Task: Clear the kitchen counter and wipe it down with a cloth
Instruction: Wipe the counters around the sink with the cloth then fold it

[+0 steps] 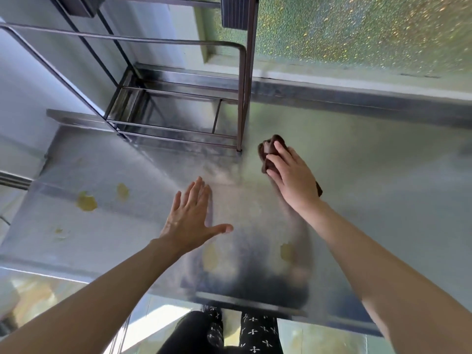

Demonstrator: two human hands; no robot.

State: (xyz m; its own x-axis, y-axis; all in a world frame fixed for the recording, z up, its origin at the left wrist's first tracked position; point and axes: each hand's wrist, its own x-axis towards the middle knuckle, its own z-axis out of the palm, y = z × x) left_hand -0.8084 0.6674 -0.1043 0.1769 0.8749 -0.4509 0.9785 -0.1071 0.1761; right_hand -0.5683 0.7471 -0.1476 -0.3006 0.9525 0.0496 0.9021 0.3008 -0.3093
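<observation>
- Brown cloth [270, 155] sits bunched under my right hand [293, 175], fingers curled over it, just right of the metal rack [178, 103] leg.
- Left hand [190, 215] lies flat, fingers spread, on the steel counter [383, 200], near yellow stains [86, 201].

Kitchen, steel counter [357, 200], metal rack [178, 111]

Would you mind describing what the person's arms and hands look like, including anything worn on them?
Both forearms are bare to the frame edge: no sleeves, gloves, watch or bracelets show. The left hand and the right hand carry no visible rings.
</observation>
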